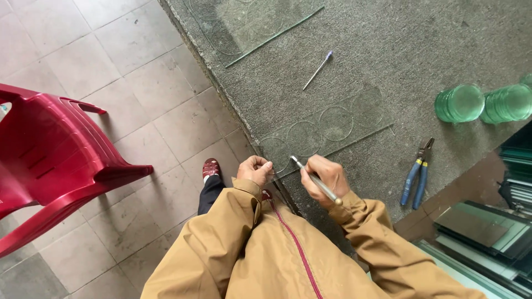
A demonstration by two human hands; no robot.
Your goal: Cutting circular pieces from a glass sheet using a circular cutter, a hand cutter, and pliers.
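Tan-sleeved hands work nearest: the left hand (255,169) pinches the near end of a clear glass strip scored with circles (324,128) on the grey carpeted surface (399,50), the right hand (327,176) grips a slim metal glass cutter (316,180), blue-handled pliers (418,176) beyond.

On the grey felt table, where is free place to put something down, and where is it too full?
Free felt lies right of the upper glass sheet and beyond the loose glass cutter. A smaller patch lies between the scored glass strip and the blue pliers. It is crowded at the edge by both hands and near the green glass disc stacks.
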